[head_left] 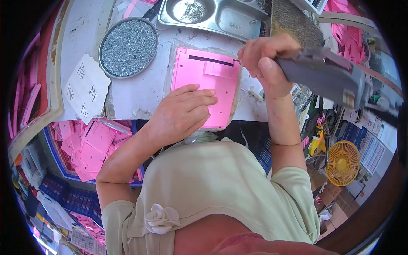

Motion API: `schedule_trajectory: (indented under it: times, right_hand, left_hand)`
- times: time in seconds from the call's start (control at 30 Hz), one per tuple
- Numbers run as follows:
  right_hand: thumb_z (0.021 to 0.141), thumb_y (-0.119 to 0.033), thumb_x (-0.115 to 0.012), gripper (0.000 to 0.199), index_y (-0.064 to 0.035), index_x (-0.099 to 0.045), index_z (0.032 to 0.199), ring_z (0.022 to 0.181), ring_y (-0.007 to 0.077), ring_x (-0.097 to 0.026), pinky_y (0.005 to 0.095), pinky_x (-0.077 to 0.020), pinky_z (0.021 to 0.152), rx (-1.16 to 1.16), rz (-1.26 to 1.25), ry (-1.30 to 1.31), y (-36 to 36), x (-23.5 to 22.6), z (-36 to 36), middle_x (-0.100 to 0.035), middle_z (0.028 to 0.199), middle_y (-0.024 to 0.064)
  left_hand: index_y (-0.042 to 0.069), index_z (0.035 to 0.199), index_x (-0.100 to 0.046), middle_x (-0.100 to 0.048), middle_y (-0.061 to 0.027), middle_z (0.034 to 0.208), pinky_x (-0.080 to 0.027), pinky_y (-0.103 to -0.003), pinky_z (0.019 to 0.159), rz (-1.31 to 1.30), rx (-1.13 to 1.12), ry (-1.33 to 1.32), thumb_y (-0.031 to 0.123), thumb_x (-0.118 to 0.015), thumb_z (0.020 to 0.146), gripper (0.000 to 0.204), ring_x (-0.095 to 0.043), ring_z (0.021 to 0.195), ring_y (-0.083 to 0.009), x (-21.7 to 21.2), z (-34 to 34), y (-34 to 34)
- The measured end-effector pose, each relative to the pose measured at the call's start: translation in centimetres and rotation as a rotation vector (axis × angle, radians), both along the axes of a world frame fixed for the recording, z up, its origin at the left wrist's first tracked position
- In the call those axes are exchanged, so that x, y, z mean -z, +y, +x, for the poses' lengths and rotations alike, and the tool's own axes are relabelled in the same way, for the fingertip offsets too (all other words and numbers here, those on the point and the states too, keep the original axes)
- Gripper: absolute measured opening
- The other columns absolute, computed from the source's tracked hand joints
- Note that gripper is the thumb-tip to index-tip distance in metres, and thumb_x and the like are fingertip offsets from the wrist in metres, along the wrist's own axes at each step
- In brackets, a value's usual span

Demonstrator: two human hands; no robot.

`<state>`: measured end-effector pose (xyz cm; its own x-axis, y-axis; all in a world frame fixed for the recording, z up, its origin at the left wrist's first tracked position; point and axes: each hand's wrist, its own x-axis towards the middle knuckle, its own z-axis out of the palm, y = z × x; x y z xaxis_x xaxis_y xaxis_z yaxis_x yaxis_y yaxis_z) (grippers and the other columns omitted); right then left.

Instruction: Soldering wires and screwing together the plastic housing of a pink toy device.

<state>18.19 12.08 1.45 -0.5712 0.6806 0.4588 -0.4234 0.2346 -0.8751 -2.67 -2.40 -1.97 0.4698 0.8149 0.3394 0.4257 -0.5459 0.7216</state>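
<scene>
A pink plastic panel (pixel 221 100) with a dark strip along its upper part lies on a clear plastic sheet on the white worktable. My left hand (pixel 185 106) rests flat on the panel's lower left part, fingers stretched to the right, gripping nothing. My right hand (pixel 272 59) is wrapped round a dark grey electric screwdriver (pixel 323 74), held tilted over the panel's right side. Its thin bit reaches the panel's upper right corner. Whether a screw sits under the tip is too small to tell.
A round dish of small screws (pixel 128 47) stands at the back left beside a torn paper sheet (pixel 87 87). A metal compartment tray (pixel 212 17) with loose hardware lies behind the panel. Pink parts (pixel 91 146) fill a crate below at left. A yellow fan (pixel 342 163) is at right.
</scene>
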Motion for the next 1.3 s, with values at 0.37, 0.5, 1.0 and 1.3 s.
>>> schedule_trajectory:
  times: [0.37, 0.5, 1.0, 1.3]
  right_hand:
    - [0.099, -0.033, -0.058, 0.031, -0.0106, -0.052, 0.119, 0.051, 0.0122, -0.045, 0.0321, -0.0434, 0.055, -0.163, 0.014, 0.001, -2.9, -7.1, -1.9, -0.049, 0.064, -0.0039]
    - [0.098, -0.03, -0.067, 0.033, -0.0049, -0.052, 0.113, 0.055, 0.0129, -0.045, 0.0323, -0.0403, 0.054, -0.085, 0.018, 0.044, -2.3, -6.3, -1.7, -0.049, 0.065, -0.0004]
    - [0.097, -0.026, -0.064, 0.025, -0.0059, -0.051, 0.105, 0.057, 0.0162, -0.047, 0.0382, -0.0441, 0.059, 0.118, -0.047, -0.046, -1.0, -3.1, 0.0, -0.049, 0.063, 0.0025]
    - [0.095, -0.018, -0.069, 0.026, -0.0064, -0.047, 0.088, 0.05, 0.0122, -0.044, 0.0315, -0.0414, 0.05, 0.059, 0.028, -0.27, 0.6, -0.6, -0.4, -0.051, 0.061, 0.0058]
  left_hand:
    - [0.006, 0.094, -0.068, -0.076, -0.0103, 0.105, -0.056, -0.043, 0.093, -0.066, -0.198, -0.287, 0.001, -0.079, 0.08, 0.018, -0.072, 0.104, -0.0301, -0.4, 0.1, 0.4]
    - [0.006, 0.093, -0.068, -0.076, -0.0097, 0.1, -0.058, -0.041, 0.087, 0.031, -0.235, -0.28, 0.0, -0.078, 0.08, 0.018, -0.073, 0.098, -0.0292, -0.7, -0.3, 1.1]
    - [0.006, 0.088, -0.065, -0.074, -0.0089, 0.097, -0.056, -0.04, 0.085, 0.092, -0.212, -0.132, 0.002, -0.08, 0.077, 0.019, -0.072, 0.097, -0.0276, -0.3, 0.6, 1.8]
    - [0.006, 0.086, -0.066, -0.074, -0.0072, 0.096, -0.056, -0.04, 0.088, 0.075, -0.225, -0.076, 0.002, -0.08, 0.077, 0.016, -0.073, 0.1, -0.0259, -0.2, 0.8, 1.6]
